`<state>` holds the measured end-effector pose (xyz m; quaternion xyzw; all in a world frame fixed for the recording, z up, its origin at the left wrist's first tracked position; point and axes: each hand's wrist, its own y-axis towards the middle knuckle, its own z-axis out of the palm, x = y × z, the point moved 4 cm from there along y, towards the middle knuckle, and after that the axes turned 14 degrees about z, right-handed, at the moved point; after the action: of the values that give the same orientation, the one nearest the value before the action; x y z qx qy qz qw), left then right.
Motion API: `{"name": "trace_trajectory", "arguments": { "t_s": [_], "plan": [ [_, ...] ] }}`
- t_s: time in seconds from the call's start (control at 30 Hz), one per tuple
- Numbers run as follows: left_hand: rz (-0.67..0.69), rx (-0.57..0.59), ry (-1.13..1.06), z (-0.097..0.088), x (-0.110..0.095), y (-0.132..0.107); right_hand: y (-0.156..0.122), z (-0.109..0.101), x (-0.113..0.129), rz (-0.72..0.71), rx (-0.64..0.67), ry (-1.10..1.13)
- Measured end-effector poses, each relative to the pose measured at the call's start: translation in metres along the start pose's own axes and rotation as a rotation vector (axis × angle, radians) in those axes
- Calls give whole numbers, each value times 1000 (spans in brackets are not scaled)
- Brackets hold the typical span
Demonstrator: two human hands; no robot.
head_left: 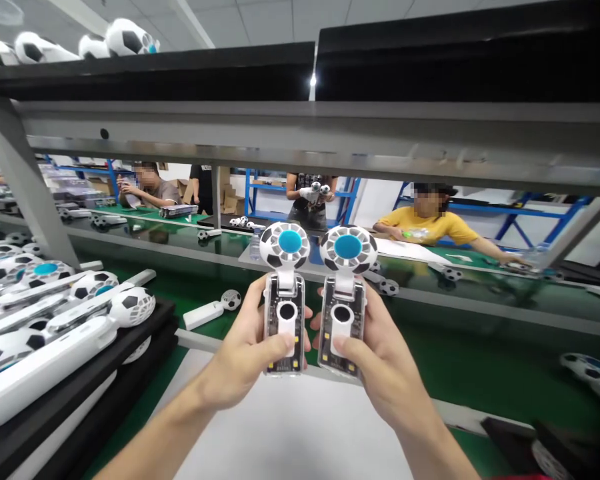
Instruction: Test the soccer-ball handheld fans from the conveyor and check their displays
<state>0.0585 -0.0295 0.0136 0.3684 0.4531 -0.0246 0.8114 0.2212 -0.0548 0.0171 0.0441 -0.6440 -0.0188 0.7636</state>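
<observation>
My left hand (pixel 243 363) is closed around a small handheld fan (pixel 286 293) with a soccer-ball head and a blue round centre. Its clear body shows a dark circuit board, and my thumb presses on the white strip below the round button. In my right hand (pixel 380 357) is a matching handheld fan (pixel 342 293), gripped the same way with the thumb on its white strip. Both fans stand upright side by side, slightly apart, heads up. Beneath them lies a white sheet (pixel 300 433). The fingers behind each fan are partly hidden.
Many white soccer-ball fans (pixel 45 363) lie on black foam trays (pixel 145 343) at left. One fan (pixel 205 315) rests on the green surface. A grey shelf (pixel 260 130) crosses overhead. Across the line sit co-workers, one in a yellow shirt (pixel 430 227). More fans lie at right.
</observation>
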Motion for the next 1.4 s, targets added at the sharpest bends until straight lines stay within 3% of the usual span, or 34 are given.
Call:
{"name": "trace_trajectory", "arguments": {
  "t_s": [0.3,0.53,0.73,0.97,1.13,1.4],
  "plan": [
    [38,17,26,-3,2,-3,1,-1,-3,-14,-9,-15],
    [-32,-35,-51,-1,3,0,0,-3,0,74,44,43],
    [-50,-22,-72,2,-2,1,-1,-1,3,59,82,24],
    [-59,-13,-42,5,-2,0,-2,3,1,68,30,85],
    [-34,-20,-38,5,0,0,-2,9,2,39,69,75],
    [-38,-39,-63,4,2,-2,-1,2,0,52,36,67]
  ]
}}
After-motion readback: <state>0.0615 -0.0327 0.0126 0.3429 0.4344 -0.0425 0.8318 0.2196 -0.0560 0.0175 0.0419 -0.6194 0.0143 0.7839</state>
